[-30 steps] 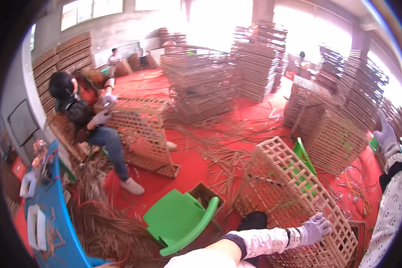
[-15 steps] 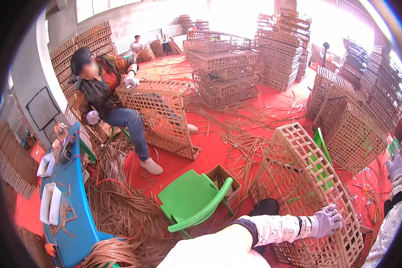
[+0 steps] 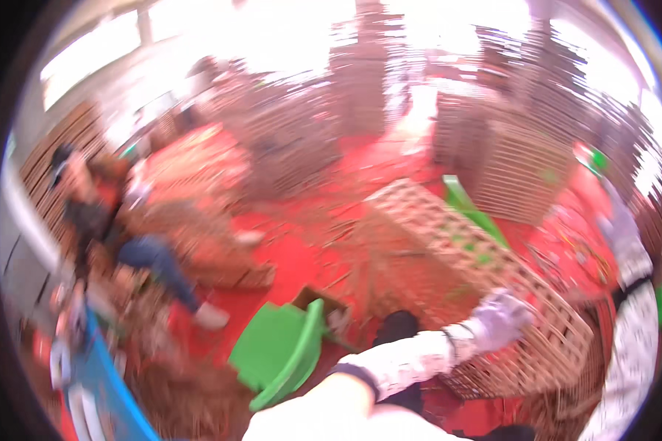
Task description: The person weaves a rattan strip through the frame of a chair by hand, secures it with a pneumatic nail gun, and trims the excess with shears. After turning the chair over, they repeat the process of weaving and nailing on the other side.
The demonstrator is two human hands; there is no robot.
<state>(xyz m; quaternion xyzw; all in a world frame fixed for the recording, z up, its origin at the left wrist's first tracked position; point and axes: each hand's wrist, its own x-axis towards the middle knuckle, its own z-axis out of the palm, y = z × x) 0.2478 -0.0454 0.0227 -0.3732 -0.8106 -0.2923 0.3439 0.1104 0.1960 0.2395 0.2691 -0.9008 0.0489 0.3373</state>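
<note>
A large woven tan crate [image 3: 541, 301], open lattice on its sides, stands tilted before me on the right. My left hand [image 3: 502, 317], in a pale purple glove, is closed on the crate's upper lattice side. My right hand [image 3: 616, 220], also gloved, reaches out at the far right, beyond the crate. Motion smears its fingers. Just past it is a small green and white thing [image 3: 594, 158], and whether the hand touches it cannot be told.
A green chair [image 3: 276, 349] stands left of my knee, with a blue table [image 3: 114, 375] farther left. Another green chair [image 3: 471, 209] is behind the crate. A seated co-worker [image 3: 95, 213] is at left. Stacked crates [image 3: 526, 173] stand behind; loose strips litter the red floor.
The view has swung to the right and blurred, so the room slides left. My left hand stays on the crate, and my right arm reaches higher in the picture.
</note>
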